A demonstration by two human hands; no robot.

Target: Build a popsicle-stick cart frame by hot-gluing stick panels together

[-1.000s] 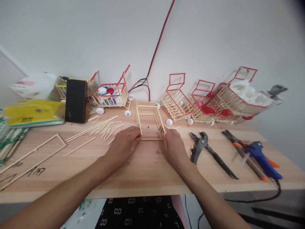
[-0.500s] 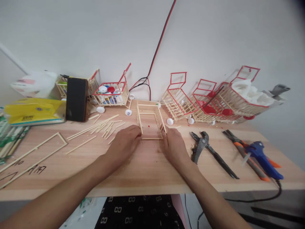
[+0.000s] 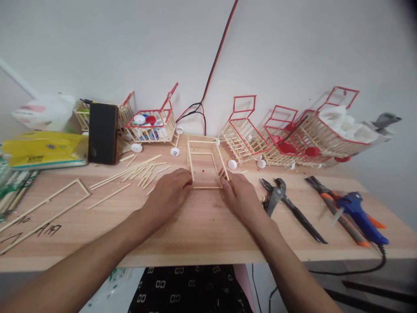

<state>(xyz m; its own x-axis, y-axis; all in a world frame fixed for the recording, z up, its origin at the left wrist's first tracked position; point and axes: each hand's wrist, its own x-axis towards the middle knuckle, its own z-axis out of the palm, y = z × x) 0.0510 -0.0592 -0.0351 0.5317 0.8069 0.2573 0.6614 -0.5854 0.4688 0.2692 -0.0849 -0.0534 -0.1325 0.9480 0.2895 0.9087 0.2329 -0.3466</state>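
Observation:
A small frame of pale wooden sticks [image 3: 201,153] stands on the wooden table in front of me, its sides upright and its bottom partly open. My left hand [image 3: 172,188] has its fingers closed on the near left corner. At the near right corner, my right hand [image 3: 240,195] grips the frame between thumb and fingers. The fingertips of both hands are partly hidden. Loose cut sticks [image 3: 146,174] lie left of my left hand. Right of my right hand rest black-handled pliers [image 3: 276,195].
Finished stick carts with red trim stand along the wall, one holding bottle caps [image 3: 150,121]. A blue glue gun [image 3: 361,217] and orange-handled pliers [image 3: 335,213] lie right. A phone [image 3: 103,133], yellow packet [image 3: 45,148] and long stick frame [image 3: 48,200] occupy the left.
Both hands keep their hold on the stick frame, which has barely moved. The right fingers have shifted slightly, and the whole view has moved a little.

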